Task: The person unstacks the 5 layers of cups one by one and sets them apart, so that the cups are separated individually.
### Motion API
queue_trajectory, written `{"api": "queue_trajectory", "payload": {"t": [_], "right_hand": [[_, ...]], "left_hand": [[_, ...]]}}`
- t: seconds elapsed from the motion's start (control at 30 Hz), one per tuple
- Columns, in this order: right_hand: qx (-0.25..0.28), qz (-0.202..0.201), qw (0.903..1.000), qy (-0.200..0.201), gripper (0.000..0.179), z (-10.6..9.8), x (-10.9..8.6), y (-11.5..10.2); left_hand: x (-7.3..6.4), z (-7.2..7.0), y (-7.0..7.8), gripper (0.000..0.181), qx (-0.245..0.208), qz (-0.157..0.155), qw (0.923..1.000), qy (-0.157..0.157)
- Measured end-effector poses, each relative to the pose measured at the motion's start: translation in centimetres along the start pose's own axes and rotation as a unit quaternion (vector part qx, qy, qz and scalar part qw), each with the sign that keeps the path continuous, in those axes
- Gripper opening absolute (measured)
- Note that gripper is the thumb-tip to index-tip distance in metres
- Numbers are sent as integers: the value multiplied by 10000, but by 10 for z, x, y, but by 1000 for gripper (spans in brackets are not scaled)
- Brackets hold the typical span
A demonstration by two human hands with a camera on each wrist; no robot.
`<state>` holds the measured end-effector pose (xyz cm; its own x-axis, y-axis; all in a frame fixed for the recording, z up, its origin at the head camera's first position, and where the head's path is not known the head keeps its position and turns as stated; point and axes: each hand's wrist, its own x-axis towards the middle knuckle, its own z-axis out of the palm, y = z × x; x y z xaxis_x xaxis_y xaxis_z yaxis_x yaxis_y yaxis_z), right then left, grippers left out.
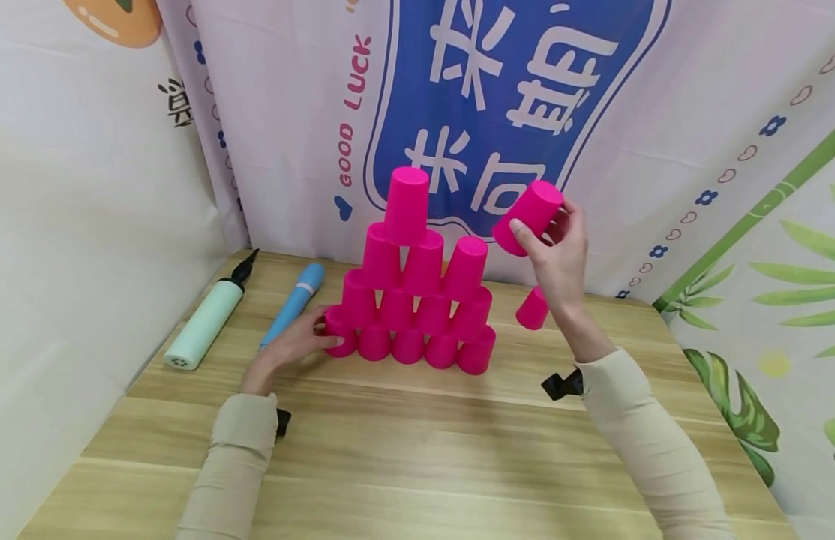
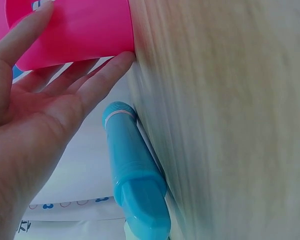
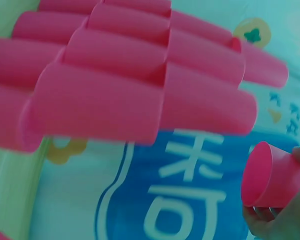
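Note:
A pyramid of upside-down pink cups (image 1: 407, 345) stands on the table. Its third row has three cups, and a single cup (image 1: 407, 208) sits above that row's left side. My left hand (image 1: 297, 341) holds the leftmost bottom cup (image 2: 85, 35), thumb on one side and fingers along the other. Raised to the right of the pyramid, my right hand (image 1: 559, 262) grips another pink cup (image 1: 533, 212), tilted with its mouth toward the lower left. In the right wrist view, this cup's open rim (image 3: 257, 175) faces the left, apart from the stacked cups.
One more pink cup (image 1: 533, 308) stands on the wooden table (image 1: 417, 457), right of the pyramid. At the left lie a light blue pump (image 1: 292, 304) and a mint green pump (image 1: 206, 322) with a black nozzle. A printed cloth (image 1: 289, 135) hangs behind the table.

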<state>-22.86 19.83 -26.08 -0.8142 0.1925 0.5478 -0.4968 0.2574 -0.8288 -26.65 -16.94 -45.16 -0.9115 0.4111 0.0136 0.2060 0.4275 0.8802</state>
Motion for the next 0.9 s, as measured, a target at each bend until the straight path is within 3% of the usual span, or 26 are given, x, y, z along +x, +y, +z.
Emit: {"api": "queue_trajectory", "payload": {"t": [0.07,0.3,0.63,0.9], "right_hand": [[-37,60,9999,143,61,-7,3,8],[-217,414,9974,550,64,-38,16,67],[-717,967,9900,739,66,-67,14,108],[-1190,1441,9788,839,67,-82,12,141]], "left_hand": [[0,0,1,64,-46,10,10000,-8],[0,1,1,63,-24,13,10000,26],[0,1,-1,65,-5,-20,10000,20],[-1,0,0,64,-2,-19,10000,5]]}}
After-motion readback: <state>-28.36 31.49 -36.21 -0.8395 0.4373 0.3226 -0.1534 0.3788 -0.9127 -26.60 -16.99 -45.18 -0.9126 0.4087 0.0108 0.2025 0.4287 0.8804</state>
